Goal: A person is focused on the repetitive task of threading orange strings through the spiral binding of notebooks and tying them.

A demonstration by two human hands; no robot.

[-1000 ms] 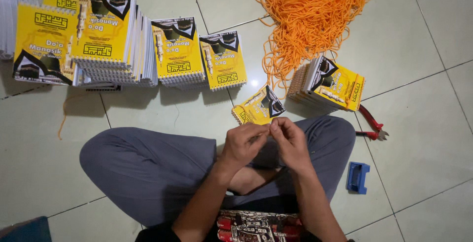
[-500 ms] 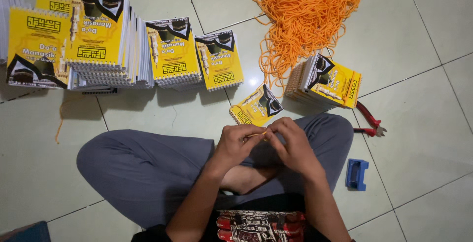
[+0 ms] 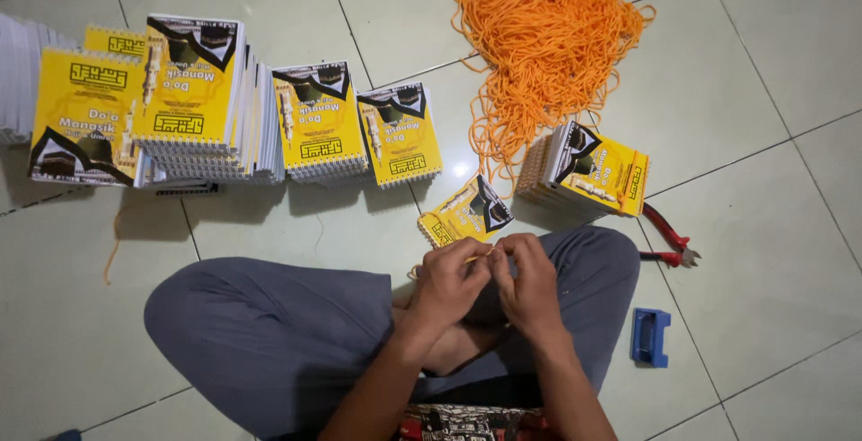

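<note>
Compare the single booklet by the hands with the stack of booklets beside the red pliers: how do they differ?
The single booklet lies alone, flat on the tile; the stack by the pliers holds many, piled up and leaning. The single booklet sits right above the left hand and right hand; the stack sits further off, against the orange cord pile. Both have yellow-and-black covers and spiral bindings.

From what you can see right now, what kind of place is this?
Probably a room at home or in a small workshop, used for hand assembly on the floor. A person sits cross-legged on the pale tiled floor, with stacks of yellow booklets, a heap of orange cord and red pliers around.
</note>
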